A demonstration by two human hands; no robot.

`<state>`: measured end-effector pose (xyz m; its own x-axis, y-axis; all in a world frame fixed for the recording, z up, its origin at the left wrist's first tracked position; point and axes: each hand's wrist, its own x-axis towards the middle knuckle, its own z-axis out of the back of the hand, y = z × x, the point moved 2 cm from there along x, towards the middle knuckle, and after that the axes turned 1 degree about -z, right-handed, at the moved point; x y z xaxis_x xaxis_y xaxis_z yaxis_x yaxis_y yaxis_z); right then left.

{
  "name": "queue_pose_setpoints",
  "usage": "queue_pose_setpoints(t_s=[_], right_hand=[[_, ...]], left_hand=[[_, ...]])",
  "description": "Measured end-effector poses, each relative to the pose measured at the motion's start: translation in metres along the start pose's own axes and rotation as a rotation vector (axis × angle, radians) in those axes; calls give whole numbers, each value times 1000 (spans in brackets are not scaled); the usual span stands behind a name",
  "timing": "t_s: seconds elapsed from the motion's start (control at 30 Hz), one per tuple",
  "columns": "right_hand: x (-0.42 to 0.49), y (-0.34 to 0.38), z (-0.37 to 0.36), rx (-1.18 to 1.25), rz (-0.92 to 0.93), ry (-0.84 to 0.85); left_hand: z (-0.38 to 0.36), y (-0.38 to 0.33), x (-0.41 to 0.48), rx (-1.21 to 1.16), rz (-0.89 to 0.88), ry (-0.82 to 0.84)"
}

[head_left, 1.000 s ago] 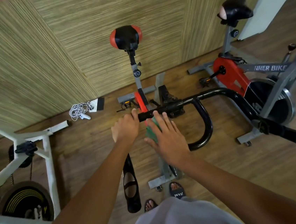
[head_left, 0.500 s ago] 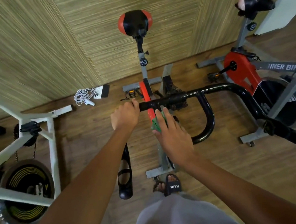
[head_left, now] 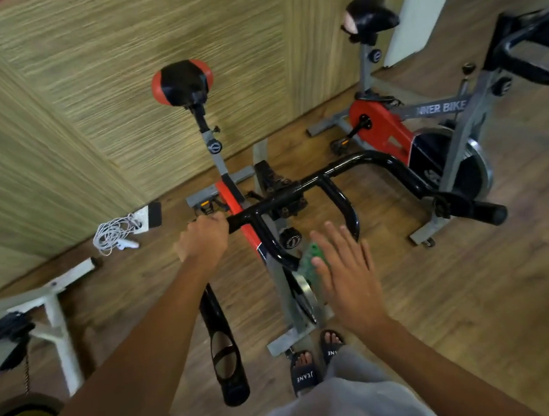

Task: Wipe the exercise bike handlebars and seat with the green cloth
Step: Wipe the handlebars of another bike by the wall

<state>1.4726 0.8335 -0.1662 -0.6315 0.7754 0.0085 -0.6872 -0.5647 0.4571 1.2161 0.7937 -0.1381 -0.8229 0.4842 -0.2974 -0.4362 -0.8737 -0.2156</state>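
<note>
1. You stand on a wooden floor (head_left: 479,304) facing a wall (head_left: 103,107) covered in woven, straw-coloured panels.
2. Before you is the exercise bike, its black handlebars (head_left: 340,168) running across the middle of the view and its black-and-red seat (head_left: 182,81) beyond, close to the wall.
3. Your left hand (head_left: 203,237) is curled around the left end of the handlebars.
4. Your right hand (head_left: 346,276) has its fingers spread and straight, palm pressing the green cloth (head_left: 309,261) against the near tip of the inner left bar loop.
5. A second red bike (head_left: 421,131) stands to the right, near the handlebars' right end; a white bike frame (head_left: 40,310) stands to the left.
6. A white cable (head_left: 113,236) lies coiled at the foot of the wall.
7. Bare floor lies open at the lower right.
</note>
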Motion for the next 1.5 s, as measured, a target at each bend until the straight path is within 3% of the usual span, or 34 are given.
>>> queue_pose_setpoints(t_s=[0.07, 0.17, 0.27, 0.37, 0.5, 0.57, 0.7, 0.83, 0.93, 1.13, 1.2, 1.3, 1.43, 1.5], right_hand=[[15, -16, 4, 144, -108, -34], [60, -28, 10, 76, -175, -71], [110, -32, 20, 116, -228, 8], [131, -29, 28, 186, -213, 50], [96, -33, 25, -34, -116, 144], [94, -41, 24, -18, -113, 175], [120, -52, 23, 128, -126, 78], [145, -32, 39, 89, -83, -210], [170, -4, 35, 243, -88, -155], [157, 12, -5, -142, 156, -47], [163, -8, 4, -232, 147, -56], [174, -22, 15, -190, -36, -31], [154, -11, 5, -224, 256, 12], [156, -27, 15, -233, 267, 40]], left_hand=[[-1, -2, 0, 2, -3, -2], [-2, -4, -5, -10, -19, -33], [-1, -6, -6, 5, -5, -41], [-3, -4, -2, 17, 11, -51], [-8, -1, 0, 22, -2, -88], [-9, 0, 2, 29, 1, -94], [-10, -1, 3, 36, -12, -104], [-8, -4, 2, 51, -19, -105], [-6, -4, 0, 51, -24, -114], [-5, -4, -1, 53, -36, -110], [-4, -5, 0, 55, -36, -98], [-5, -4, 0, 57, -42, -95], [-4, -3, -1, 50, -33, -87], [-4, -3, -1, 44, -26, -84]])
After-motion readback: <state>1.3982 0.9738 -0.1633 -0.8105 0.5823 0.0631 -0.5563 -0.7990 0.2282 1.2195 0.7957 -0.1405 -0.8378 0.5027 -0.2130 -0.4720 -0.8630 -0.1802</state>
